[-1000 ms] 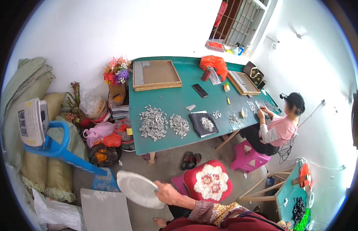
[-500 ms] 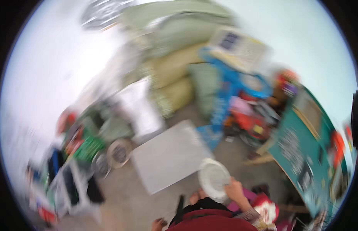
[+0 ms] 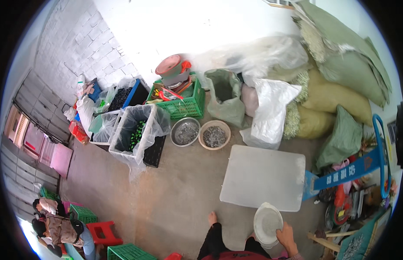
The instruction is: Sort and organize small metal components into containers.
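My right hand [image 3: 287, 239] is closed on the rim of a shallow off-white plastic basin [image 3: 267, 225], at the lower right in front of my body. The inside of the basin looks pale, with no contents that I can make out. Just beyond it lies a flat grey platform [image 3: 262, 177], joined to a blue upright [image 3: 349, 173] with a looped handle. My left hand is outside the picture. Farther off on the floor stand a metal bowl [image 3: 172, 138] and a beige basin [image 3: 228, 138], both holding small grey pieces.
Stuffed sacks [image 3: 336, 93] lean against the wall at far right. A green crate [image 3: 179, 109] and a plastic-lined white bin [image 3: 154, 115] stand left of the bowls. Two people [image 3: 62, 229] are at lower left, near a red stool [image 3: 104, 233]. A green-topped table [image 3: 357, 245] is at lower right.
My view has swung left, so the platform and sacks now appear farther right. The basin stays in my right hand. My left hand, partly visible at the lower edge before, is gone from view.
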`<action>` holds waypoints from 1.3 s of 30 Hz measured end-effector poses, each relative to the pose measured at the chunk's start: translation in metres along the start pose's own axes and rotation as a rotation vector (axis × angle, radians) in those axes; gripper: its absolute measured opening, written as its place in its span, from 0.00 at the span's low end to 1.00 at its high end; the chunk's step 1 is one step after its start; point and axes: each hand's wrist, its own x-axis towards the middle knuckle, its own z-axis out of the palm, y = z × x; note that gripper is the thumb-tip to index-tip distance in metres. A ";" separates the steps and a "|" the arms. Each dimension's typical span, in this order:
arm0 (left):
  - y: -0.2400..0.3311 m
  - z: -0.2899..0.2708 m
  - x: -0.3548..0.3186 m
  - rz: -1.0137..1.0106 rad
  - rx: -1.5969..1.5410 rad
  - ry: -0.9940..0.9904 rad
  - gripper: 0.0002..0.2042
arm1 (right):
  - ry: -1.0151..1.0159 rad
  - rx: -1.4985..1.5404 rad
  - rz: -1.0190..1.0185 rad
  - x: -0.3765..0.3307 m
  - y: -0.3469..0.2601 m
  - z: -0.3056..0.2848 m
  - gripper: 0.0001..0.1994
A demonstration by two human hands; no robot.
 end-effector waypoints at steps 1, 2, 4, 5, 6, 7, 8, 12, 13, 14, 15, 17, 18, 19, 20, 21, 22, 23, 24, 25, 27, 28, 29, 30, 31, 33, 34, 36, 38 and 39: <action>0.009 -0.004 0.014 0.054 0.020 0.003 0.10 | 0.018 -0.001 0.034 0.005 -0.007 0.006 0.16; 0.022 -0.014 0.033 0.113 0.048 0.004 0.10 | 0.041 0.005 0.074 0.013 -0.017 0.018 0.16; 0.040 -0.043 0.066 0.218 0.107 0.012 0.09 | 0.061 -0.012 0.075 0.036 -0.033 0.044 0.16; 0.043 -0.061 0.078 0.264 0.138 0.020 0.09 | 0.070 -0.022 0.076 0.048 -0.043 0.063 0.16; 0.037 -0.120 0.086 0.299 0.179 0.021 0.09 | 0.059 -0.028 0.093 0.056 -0.061 0.083 0.16; 0.033 -0.179 0.088 0.327 0.216 0.019 0.08 | 0.060 -0.049 0.127 0.066 -0.078 0.096 0.16; 0.041 -0.179 0.093 0.358 0.253 -0.016 0.08 | 0.082 -0.084 0.181 0.073 -0.085 0.102 0.16; 0.125 -0.221 0.110 0.196 0.176 0.026 0.07 | 0.080 -0.122 0.139 0.100 -0.148 0.142 0.19; 0.194 -0.217 0.123 -0.088 0.002 0.077 0.06 | 0.091 0.103 0.251 0.102 -0.179 0.137 0.20; 0.218 -0.241 0.138 -0.058 -0.124 0.132 0.06 | 0.073 0.355 0.314 0.113 -0.216 0.135 0.20; 0.238 -0.257 0.162 -0.028 -0.251 0.165 0.06 | 0.070 0.357 0.313 0.128 -0.225 0.139 0.20; 0.299 -0.264 0.194 0.104 -0.199 0.169 0.07 | 0.082 0.351 0.188 0.150 -0.230 0.145 0.21; 0.326 -0.258 0.202 0.092 -0.182 0.159 0.07 | 0.084 0.351 0.211 0.164 -0.239 0.146 0.21; 0.356 -0.247 0.205 0.129 -0.216 0.184 0.09 | 0.053 0.323 0.252 0.188 -0.265 0.144 0.19; 0.380 -0.236 0.213 0.169 -0.254 0.200 0.10 | 0.031 0.293 0.292 0.207 -0.280 0.141 0.18; 0.393 -0.232 0.219 0.165 -0.234 0.182 0.10 | 0.050 0.214 0.285 0.228 -0.267 0.165 0.18; 0.399 -0.229 0.224 0.155 -0.149 0.064 0.12 | 0.066 0.139 0.272 0.254 -0.251 0.189 0.18; 0.398 -0.227 0.230 0.139 -0.067 -0.046 0.13 | 0.062 0.073 0.236 0.277 -0.266 0.200 0.18; 0.392 -0.229 0.233 0.080 -0.033 -0.059 0.12 | 0.056 0.010 0.201 0.303 -0.292 0.213 0.18; 0.377 -0.233 0.236 0.015 0.007 -0.083 0.12 | 0.013 0.008 0.154 0.329 -0.301 0.226 0.17; 0.317 -0.260 0.233 -0.114 0.020 -0.147 0.26 | -0.048 0.011 0.068 0.377 -0.337 0.246 0.14; 0.319 -0.274 0.242 -0.136 0.052 -0.153 0.26 | -0.075 0.006 0.076 0.399 -0.354 0.252 0.12; 0.325 -0.285 0.253 -0.156 0.082 -0.198 0.26 | -0.080 0.012 0.106 0.416 -0.362 0.260 0.12; 0.333 -0.293 0.265 -0.169 0.105 -0.238 0.25 | -0.075 0.006 0.065 0.437 -0.366 0.270 0.12; 0.341 -0.300 0.277 -0.182 0.124 -0.277 0.25 | -0.070 -0.001 0.021 0.456 -0.368 0.277 0.12; 0.358 -0.313 0.302 -0.200 0.146 -0.342 0.25 | -0.085 0.010 0.053 0.488 -0.390 0.279 0.12; 0.366 -0.318 0.311 -0.210 0.155 -0.373 0.25 | -0.094 0.013 0.078 0.503 -0.398 0.281 0.12; 0.483 -0.217 0.351 -0.152 0.283 -0.108 0.11 | -0.090 -0.072 0.147 0.533 -0.365 0.299 0.12; 0.538 -0.189 0.415 0.023 0.329 -0.061 0.09 | -0.031 -0.104 0.115 0.561 -0.361 0.309 0.12; 0.554 -0.185 0.455 0.060 0.366 -0.138 0.12 | -0.005 -0.104 0.096 0.580 -0.364 0.319 0.12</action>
